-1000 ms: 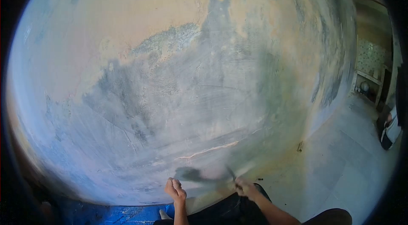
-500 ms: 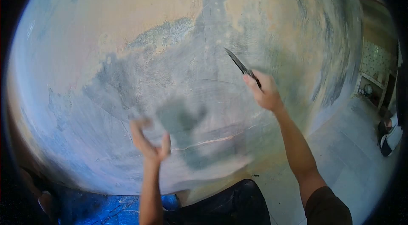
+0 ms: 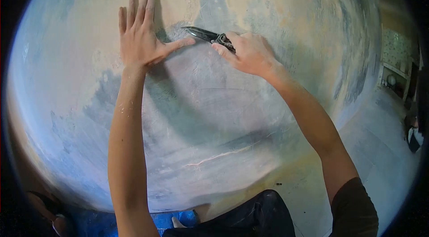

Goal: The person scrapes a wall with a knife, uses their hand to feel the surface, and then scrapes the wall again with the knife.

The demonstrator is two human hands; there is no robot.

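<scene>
Gripping the knife [image 3: 209, 36] in curled fingers [image 3: 233, 37], the right hand [image 3: 250, 53] holds its blade [image 3: 199, 33], I see, just above the thumb [image 3: 181, 44] of the left hand [image 3: 142, 44], empty and spread wide on the patchy wall [image 3: 228, 112].

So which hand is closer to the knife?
Right. The right hand is gripping the knife by its handle. The left hand is spread open to the left of it, thumb near the blade's tip.

The right hand [image 3: 250, 52] partly hides the knife [image 3: 203, 34]. The frame crops the left arm [image 3: 127, 147] at seven o'clock; clutter [image 3: 392, 80] near three o'clock is indistinct.
</scene>
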